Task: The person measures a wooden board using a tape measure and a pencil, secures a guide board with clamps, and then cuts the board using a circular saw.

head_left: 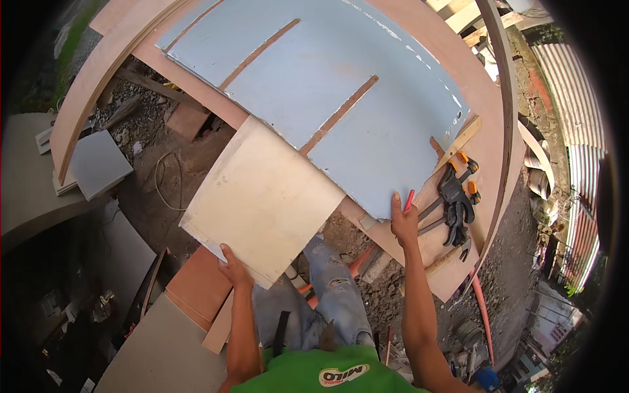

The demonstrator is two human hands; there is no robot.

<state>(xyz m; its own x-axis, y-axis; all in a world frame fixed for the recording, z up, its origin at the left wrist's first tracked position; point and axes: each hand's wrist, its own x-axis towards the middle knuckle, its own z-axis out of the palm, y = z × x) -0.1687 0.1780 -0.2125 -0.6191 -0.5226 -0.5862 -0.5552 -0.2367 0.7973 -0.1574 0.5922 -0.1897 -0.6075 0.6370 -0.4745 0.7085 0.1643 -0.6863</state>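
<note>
My left hand (235,267) grips the near left edge of a cream-coloured board (265,196), thumb on top and fingers hidden underneath. The board's far edge meets a large light-blue panel (341,56) with several narrow brown slots cut in it. My right hand (405,224) is closed at the panel's near right corner, its thumb pointing up. A red pencil or marker (410,199) sticks out of that hand; whether the fingers also pinch the panel I cannot tell. Just right of it lie black-and-orange bar clamps (456,200) beside a light wood strip (460,141).
A pinkish plywood sheet (478,85) lies under the blue panel. Curved wooden strips (508,131) arch up at both sides. White panel offcuts (101,164) lie at left, brown boards (200,288) near my legs. A hammer (464,251) rests on the right. Rubble and a cable (157,177) cover the ground.
</note>
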